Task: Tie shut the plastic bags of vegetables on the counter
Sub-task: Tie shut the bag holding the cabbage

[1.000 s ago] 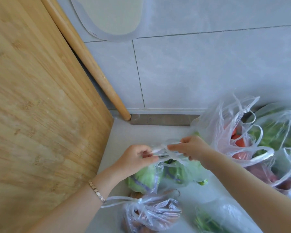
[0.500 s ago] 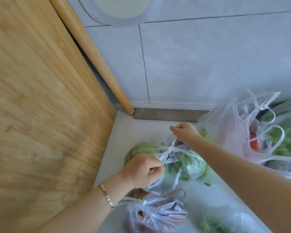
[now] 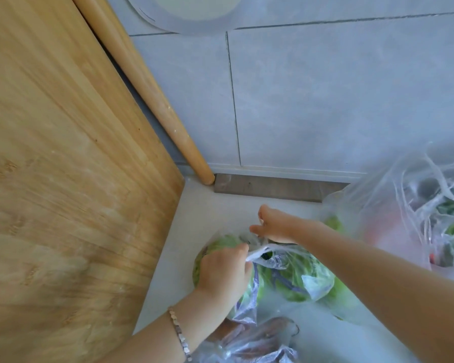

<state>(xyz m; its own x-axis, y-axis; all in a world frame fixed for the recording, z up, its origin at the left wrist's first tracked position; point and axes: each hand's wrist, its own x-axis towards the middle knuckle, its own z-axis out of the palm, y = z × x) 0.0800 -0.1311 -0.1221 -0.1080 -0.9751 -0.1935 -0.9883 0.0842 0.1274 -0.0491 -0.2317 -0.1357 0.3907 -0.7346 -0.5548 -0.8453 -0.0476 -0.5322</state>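
While my left hand (image 3: 224,271) pinches one twisted white handle strip (image 3: 260,252) of the cabbage bag (image 3: 299,279), my right hand (image 3: 275,226) sits just beyond it, over the far side of the same bag. The left fingers are curled tight around the strip, which runs taut from my fist toward the right hand. The right hand's fingers are bent, with the thumb and forefinger close together near the bag's mouth, but the blur keeps me from telling whether they grip plastic or hang loose.

The cabbage bag lies on the pale counter (image 3: 215,205), in the corner area near the tall wooden cutting board (image 3: 63,179) that leans upright on my left. Green leaves show through the clear film, with some purple print on the plastic. A wooden rolling pin (image 3: 152,100) leans against the grey tiled wall (image 3: 325,100) behind the board, its end resting on the counter beside a dark strip (image 3: 268,188) at the wall's foot.

Close to me, at the bottom edge, sits a second bag (image 3: 257,341) with brownish contents, touching the cabbage bag. To my right, a cluster of open bags (image 3: 417,218) holds something red and more greens, their loose handles sticking up. A beaded bracelet (image 3: 180,334) circles my left wrist.
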